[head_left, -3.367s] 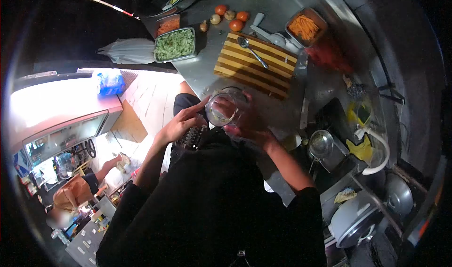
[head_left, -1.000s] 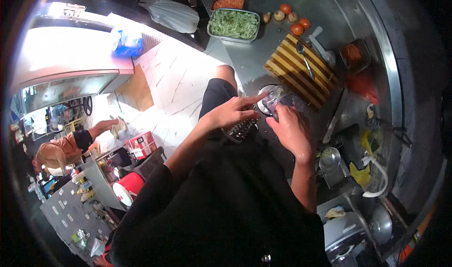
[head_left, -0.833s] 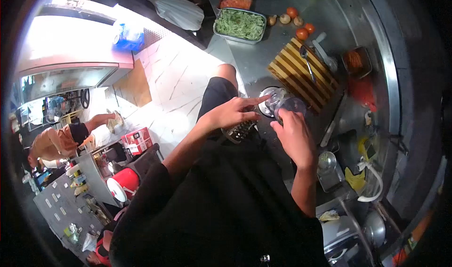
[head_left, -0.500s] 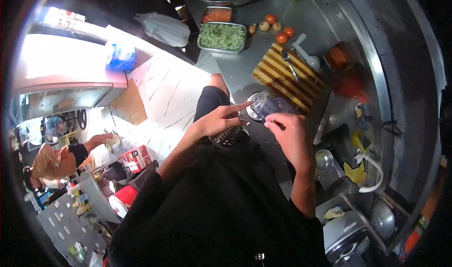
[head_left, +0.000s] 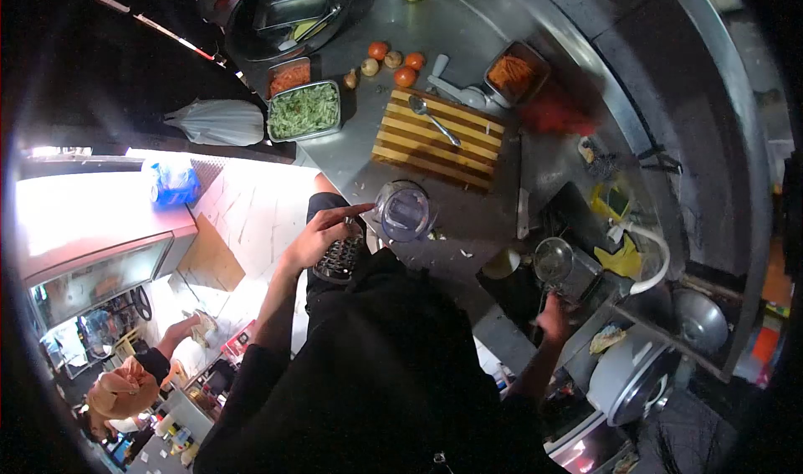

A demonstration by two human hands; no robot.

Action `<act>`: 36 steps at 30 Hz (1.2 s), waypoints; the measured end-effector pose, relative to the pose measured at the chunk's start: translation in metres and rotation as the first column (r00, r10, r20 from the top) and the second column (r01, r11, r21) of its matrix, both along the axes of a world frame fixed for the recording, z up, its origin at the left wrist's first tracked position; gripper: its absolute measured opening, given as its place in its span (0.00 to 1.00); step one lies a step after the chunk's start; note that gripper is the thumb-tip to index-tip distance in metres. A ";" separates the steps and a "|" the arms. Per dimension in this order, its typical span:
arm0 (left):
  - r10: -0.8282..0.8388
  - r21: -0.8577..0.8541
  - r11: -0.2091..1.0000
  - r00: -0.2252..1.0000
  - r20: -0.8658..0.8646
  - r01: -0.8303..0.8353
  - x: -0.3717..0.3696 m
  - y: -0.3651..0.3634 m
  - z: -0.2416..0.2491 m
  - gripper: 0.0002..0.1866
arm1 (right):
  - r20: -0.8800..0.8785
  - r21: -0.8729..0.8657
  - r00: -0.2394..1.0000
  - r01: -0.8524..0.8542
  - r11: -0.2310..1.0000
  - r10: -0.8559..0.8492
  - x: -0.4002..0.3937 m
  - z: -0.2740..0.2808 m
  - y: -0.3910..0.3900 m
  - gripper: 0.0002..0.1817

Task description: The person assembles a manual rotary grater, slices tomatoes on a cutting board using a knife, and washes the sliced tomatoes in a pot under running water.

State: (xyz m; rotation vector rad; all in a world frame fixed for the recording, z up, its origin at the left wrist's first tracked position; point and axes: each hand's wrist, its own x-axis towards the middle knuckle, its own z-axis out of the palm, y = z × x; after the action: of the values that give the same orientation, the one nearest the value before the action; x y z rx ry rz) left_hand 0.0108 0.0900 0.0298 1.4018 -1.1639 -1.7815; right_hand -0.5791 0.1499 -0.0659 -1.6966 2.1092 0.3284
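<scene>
My left hand (head_left: 322, 238) is wrapped around a metal grater (head_left: 339, 258) at the counter's front edge. Its index finger stretches out to the rim of a clear plastic container (head_left: 404, 211), which stands on the counter. Over at the sink, my right hand (head_left: 553, 319) is closed on the handle of a round mesh strainer (head_left: 554, 261); the fingers are small and a little blurred. Beside the strainer lies a metal tray (head_left: 585, 277).
A striped cutting board (head_left: 401, 152) bears a spoon (head_left: 435, 121). Behind are tomatoes (head_left: 405, 76), onions, a tray of shredded greens (head_left: 303, 110) and a container of orange strips (head_left: 512, 74). A white faucet (head_left: 661, 261) arches over the sink. Another person (head_left: 125, 390) is at lower left.
My right hand has left the clear container and moved right and down to the strainer at the sink. My left hand keeps the grater. The whole view has shifted as my head turned.
</scene>
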 end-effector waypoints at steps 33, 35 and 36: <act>0.165 -0.185 0.970 0.986 0.035 -0.156 -0.021 0.051 -0.029 0.40 | 0.091 0.992 -0.752 0.011 0.126 -0.653 0.410 0.146 -0.147 0.28; 0.194 -0.248 0.951 0.981 0.017 -0.184 -0.022 0.052 -0.028 0.40 | 0.141 0.988 -0.736 0.057 0.146 -0.663 0.411 0.148 -0.145 0.26; 0.175 -0.201 0.965 0.984 0.018 -0.168 -0.020 0.052 -0.024 0.40 | 0.156 0.986 -0.718 0.070 0.152 -0.678 0.411 0.145 -0.145 0.26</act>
State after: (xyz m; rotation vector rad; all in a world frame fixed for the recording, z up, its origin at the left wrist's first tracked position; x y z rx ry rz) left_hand -0.0095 0.1420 0.0053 1.3758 -1.1664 -1.4837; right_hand -0.1685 0.0053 0.0791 0.5193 0.9359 -0.7482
